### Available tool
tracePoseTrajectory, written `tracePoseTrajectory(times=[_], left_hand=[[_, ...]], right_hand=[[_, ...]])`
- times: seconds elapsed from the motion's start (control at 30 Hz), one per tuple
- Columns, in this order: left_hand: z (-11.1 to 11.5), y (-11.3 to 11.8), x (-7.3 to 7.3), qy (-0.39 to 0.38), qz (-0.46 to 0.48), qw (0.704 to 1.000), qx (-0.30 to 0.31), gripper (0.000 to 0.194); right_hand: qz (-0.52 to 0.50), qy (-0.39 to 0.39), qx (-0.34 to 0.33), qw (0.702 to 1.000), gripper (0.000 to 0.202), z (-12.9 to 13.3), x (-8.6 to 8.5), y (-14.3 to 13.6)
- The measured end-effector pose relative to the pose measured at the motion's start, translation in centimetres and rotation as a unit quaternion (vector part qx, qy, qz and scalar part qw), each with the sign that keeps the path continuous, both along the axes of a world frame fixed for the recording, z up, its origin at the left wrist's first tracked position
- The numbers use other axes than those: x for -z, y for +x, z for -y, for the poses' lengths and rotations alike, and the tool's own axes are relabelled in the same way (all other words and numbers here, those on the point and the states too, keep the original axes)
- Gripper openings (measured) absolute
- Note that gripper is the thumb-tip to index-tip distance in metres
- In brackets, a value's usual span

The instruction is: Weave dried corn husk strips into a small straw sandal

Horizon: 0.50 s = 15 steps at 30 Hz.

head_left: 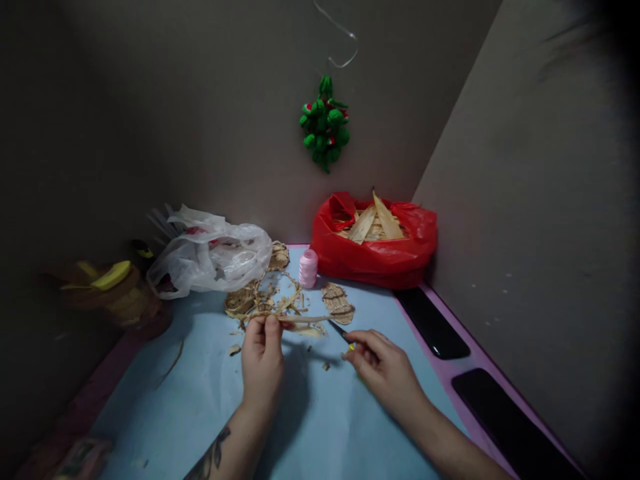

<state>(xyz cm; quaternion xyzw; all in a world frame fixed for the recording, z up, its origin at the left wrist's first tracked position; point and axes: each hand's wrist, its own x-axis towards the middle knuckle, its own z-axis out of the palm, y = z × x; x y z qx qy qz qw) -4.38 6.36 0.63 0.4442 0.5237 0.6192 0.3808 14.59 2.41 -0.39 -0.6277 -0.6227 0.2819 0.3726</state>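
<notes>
My left hand (262,353) pinches a long, thin strip of dried husk (310,320) between thumb and fingers, above the table. The strip stretches out to the right. At its far end are the dark blades of small scissors (339,329), with a bit of yellow on the handle. My right hand (383,365) is closed around these scissors. I cannot tell whether the blades touch the strip. Behind my hands lie a coiled husk braid (242,300), loose husk scraps (285,298) and a small woven sole-shaped piece (337,303).
A pink thread spool (309,269) stands before a red bag (370,261) of dried husks. Left are a crumpled white plastic bag (215,257) and a container (127,303) with yellow items. Two black phone-like slabs (435,323) lie along the right edge. A green ornament (325,127) hangs on the wall.
</notes>
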Motion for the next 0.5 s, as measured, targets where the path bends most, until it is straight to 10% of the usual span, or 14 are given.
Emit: tracePoseTrajectory(times=[0.17,0.5], left_hand=[[1.3,1.4,0.2,-0.020,0.010,0.999,0.048,0.032],[2.0,2.2,0.8,-0.026,0.044,0.995,0.084,0.030]], right_hand=[[-0.212,0.000,0.020,0.977,0.029,1.0,0.1,-3.0],[-0.233,0.038,0.037,0.971,0.019,1.2,0.6,-2.6]])
